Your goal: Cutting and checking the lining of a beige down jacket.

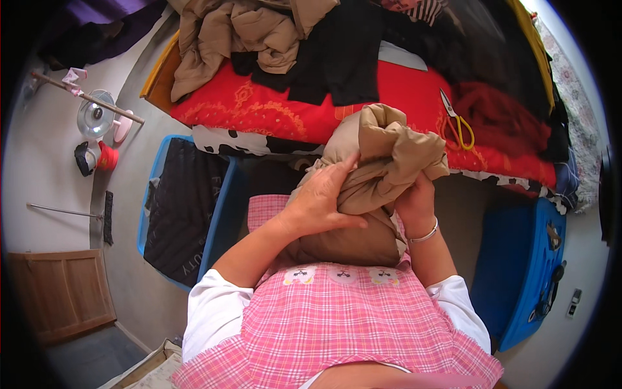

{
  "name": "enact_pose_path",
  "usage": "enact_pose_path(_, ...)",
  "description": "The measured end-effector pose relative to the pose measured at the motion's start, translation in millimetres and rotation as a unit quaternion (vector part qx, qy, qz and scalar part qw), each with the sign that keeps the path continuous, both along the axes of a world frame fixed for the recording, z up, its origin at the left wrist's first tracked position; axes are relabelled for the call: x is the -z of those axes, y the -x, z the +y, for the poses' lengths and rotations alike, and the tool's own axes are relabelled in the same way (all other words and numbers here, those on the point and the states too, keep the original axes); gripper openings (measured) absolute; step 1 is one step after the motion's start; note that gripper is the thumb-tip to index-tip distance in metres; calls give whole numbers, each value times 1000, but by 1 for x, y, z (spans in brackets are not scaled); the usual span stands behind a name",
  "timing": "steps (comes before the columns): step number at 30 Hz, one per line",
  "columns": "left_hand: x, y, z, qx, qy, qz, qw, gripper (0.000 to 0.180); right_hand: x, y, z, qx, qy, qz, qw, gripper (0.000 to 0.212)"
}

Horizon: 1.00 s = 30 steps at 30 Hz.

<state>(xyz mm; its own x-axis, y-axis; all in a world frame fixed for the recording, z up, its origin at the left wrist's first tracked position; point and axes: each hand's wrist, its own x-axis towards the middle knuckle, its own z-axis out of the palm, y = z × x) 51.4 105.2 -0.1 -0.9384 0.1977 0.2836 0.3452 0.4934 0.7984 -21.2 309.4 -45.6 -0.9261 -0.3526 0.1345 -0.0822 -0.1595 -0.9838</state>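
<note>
A tan padded jacket (389, 170), rolled and bunched up, rests over my lap in front of the bed. My left hand (324, 196) lies against its left side, fingers stretched upward and thumb spread apart. On the other side my right hand (416, 200), with a bracelet at the wrist, grips the jacket from below; its fingertips are partly hidden by the fabric. The jacket's lower part bulges beneath both hands, above my pink checked apron (343, 311).
Beyond the jacket is a bed with a red cover (278, 110), holding yellow-handled scissors (459, 123), black clothes (350, 58) and another tan padded garment (259, 32). A blue bin (223, 207) with a black padded garment (184, 201) stands left, a blue container (512, 259) right.
</note>
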Motion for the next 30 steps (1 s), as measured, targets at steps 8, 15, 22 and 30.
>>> enact_pose_path(8,9,29,-20,42,-64,-240,968,22,-52,8,-17,-444,26,136,885,30)
enact_pose_path(15,-12,33,-33,2,105,-20,994,29,-86,-10,-27,-342,-454,458,684,29)
enact_pose_path(22,-8,28,-65,110,-478,-427,759,23,-57,-5,-31,-98,-464,598,646,32)
enact_pose_path(30,6,26,-44,91,-155,-241,954,44,-53,-18,-24,-62,-458,580,671,31)
